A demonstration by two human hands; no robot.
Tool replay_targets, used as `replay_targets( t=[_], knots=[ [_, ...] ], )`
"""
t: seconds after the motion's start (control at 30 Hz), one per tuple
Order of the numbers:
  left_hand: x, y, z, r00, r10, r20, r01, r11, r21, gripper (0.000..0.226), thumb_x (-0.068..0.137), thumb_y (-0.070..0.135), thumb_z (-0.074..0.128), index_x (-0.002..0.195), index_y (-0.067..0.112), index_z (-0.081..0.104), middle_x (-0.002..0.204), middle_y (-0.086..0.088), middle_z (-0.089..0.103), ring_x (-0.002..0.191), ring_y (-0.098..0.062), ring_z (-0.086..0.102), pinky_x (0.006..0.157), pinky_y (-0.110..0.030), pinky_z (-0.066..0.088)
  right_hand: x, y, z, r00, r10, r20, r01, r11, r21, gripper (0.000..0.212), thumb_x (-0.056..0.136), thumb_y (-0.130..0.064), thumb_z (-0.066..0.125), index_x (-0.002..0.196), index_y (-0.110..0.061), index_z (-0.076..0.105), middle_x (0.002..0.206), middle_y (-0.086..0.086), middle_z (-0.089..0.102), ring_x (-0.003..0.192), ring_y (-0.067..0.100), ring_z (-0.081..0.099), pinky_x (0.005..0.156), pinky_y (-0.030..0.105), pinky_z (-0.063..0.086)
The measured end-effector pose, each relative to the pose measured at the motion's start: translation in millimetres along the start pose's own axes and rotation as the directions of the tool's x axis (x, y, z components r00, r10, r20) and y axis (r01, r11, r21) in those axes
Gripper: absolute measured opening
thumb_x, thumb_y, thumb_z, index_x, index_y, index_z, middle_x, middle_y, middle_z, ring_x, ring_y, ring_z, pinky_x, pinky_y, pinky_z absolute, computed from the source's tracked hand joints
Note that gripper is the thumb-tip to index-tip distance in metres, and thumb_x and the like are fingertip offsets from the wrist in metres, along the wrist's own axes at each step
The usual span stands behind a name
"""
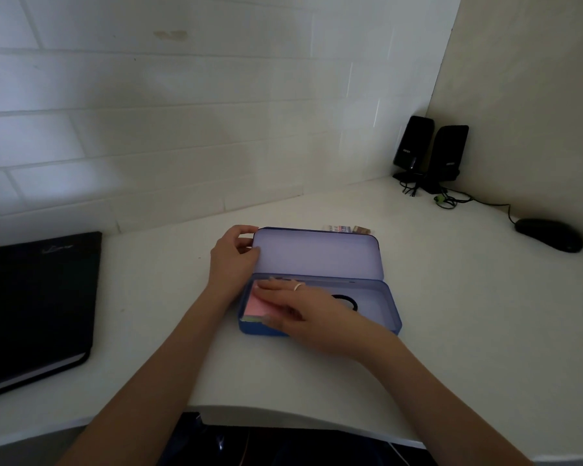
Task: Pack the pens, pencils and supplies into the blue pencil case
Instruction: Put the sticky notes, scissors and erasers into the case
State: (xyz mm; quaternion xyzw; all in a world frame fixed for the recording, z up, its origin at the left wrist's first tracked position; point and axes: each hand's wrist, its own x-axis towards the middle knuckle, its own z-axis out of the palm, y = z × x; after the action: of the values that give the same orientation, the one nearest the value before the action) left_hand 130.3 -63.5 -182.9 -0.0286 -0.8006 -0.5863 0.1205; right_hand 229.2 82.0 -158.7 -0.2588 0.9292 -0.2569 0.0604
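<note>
The blue pencil case [389,311] lies open in the middle of the white desk, its lid [317,255] standing upright at the back. My left hand [231,260] grips the lid's left edge. My right hand [303,307] reaches into the tray from the front, fingers flat on a pink pad of sticky notes [253,306] at the tray's left end. A black ring-shaped item [349,301] lies in the tray, partly hidden by my right hand. Behind the lid, a few small supplies [347,229] stick out; most of them are hidden.
A black notebook [34,304] lies at the left desk edge. Two black speakers [431,153] with cables stand in the back right corner, and a black mouse [549,234] lies at the right wall. A tiled wall runs along the back.
</note>
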Motion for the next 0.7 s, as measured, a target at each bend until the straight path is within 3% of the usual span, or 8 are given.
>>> replay_targets(
  t=[0.13, 0.3, 0.37, 0.43, 0.53, 0.6, 0.7],
  knots=[
    [-2.4, 2.0, -0.1, 1.000, 0.011, -0.027, -0.011, 1.000, -0.009, 0.035, 0.079, 0.001, 0.055, 0.105, 0.024, 0.060, 0.092, -0.002, 0.066, 0.077, -0.010, 0.061, 0.069, -0.024, 0.049, 7.3, -1.5, 0.3, 1.000, -0.016, -0.015, 0.016, 1.000, -0.002, 0.044, 0.096, -0.028, 0.044, 0.140, -0.021, 0.040, 0.150, -0.007, 0.036, 0.138, 0.010, 0.029, 0.112, 0.021, 0.015],
    [-2.8, 4.0, 1.9, 0.999, 0.017, -0.050, -0.017, 1.000, -0.008, 0.037, 0.078, 0.000, 0.052, 0.102, 0.028, 0.057, 0.086, 0.006, 0.061, 0.074, -0.007, 0.058, 0.062, -0.023, 0.047, 17.4, -5.4, 3.5, 0.998, -0.059, 0.038, 0.060, 0.997, -0.044, 0.042, 0.097, -0.012, 0.037, 0.138, -0.018, 0.044, 0.151, -0.002, 0.035, 0.140, 0.010, 0.025, 0.117, 0.031, 0.001],
    [-2.8, 3.5, 2.7, 0.998, 0.004, -0.056, -0.004, 1.000, -0.005, 0.036, 0.078, 0.000, 0.051, 0.102, 0.027, 0.058, 0.085, 0.004, 0.062, 0.071, -0.006, 0.057, 0.058, -0.020, 0.043, 14.4, -1.7, -0.6, 0.999, -0.033, 0.024, 0.031, 0.995, 0.096, 0.042, 0.096, -0.008, 0.040, 0.135, -0.020, 0.047, 0.145, 0.000, 0.044, 0.131, 0.011, 0.040, 0.115, 0.030, 0.018],
    [-2.9, 3.2, 2.8, 0.998, -0.008, -0.056, 0.007, 1.000, -0.020, 0.036, 0.077, 0.000, 0.051, 0.100, 0.027, 0.058, 0.087, 0.001, 0.064, 0.070, -0.007, 0.058, 0.058, -0.021, 0.043, 8.8, 3.0, -9.9, 0.989, 0.060, -0.132, -0.018, 0.955, 0.297, 0.042, 0.092, -0.002, 0.044, 0.127, -0.020, 0.057, 0.129, 0.001, 0.060, 0.103, 0.009, 0.058, 0.099, 0.023, 0.040],
    [-2.4, 4.0, 1.4, 0.999, -0.008, -0.041, 0.007, 1.000, -0.029, 0.035, 0.079, 0.001, 0.053, 0.100, 0.027, 0.058, 0.094, -0.005, 0.065, 0.072, -0.009, 0.059, 0.060, -0.022, 0.046, -1.1, 18.9, -26.6, 0.914, 0.163, -0.372, -0.023, 0.935, 0.355, 0.031, 0.087, 0.000, 0.052, 0.106, -0.019, 0.069, 0.109, -0.003, 0.069, 0.093, 0.003, 0.061, 0.086, 0.012, 0.047],
    [-1.9, 3.6, 0.8, 0.999, -0.012, -0.045, 0.011, 1.000, -0.029, 0.034, 0.079, 0.001, 0.053, 0.102, 0.026, 0.058, 0.098, -0.007, 0.066, 0.072, -0.008, 0.058, 0.059, -0.020, 0.045, -10.5, 31.0, -34.0, 0.922, 0.161, -0.351, -0.047, 0.949, 0.313, 0.020, 0.084, -0.006, 0.060, 0.094, -0.020, 0.070, 0.096, -0.005, 0.070, 0.083, 0.003, 0.062, 0.077, 0.012, 0.049],
    [-2.9, 5.0, 2.3, 1.000, 0.006, -0.014, -0.006, 1.000, -0.016, 0.036, 0.080, 0.006, 0.059, 0.111, 0.023, 0.055, 0.110, -0.007, 0.063, 0.077, -0.006, 0.057, 0.064, -0.012, 0.047, -18.1, 42.6, -32.8, 0.968, 0.169, -0.187, -0.125, 0.966, 0.225, 0.019, 0.075, -0.016, 0.074, 0.093, -0.021, 0.068, 0.091, -0.006, 0.069, 0.081, 0.004, 0.063, 0.077, 0.018, 0.053]
  ],
)
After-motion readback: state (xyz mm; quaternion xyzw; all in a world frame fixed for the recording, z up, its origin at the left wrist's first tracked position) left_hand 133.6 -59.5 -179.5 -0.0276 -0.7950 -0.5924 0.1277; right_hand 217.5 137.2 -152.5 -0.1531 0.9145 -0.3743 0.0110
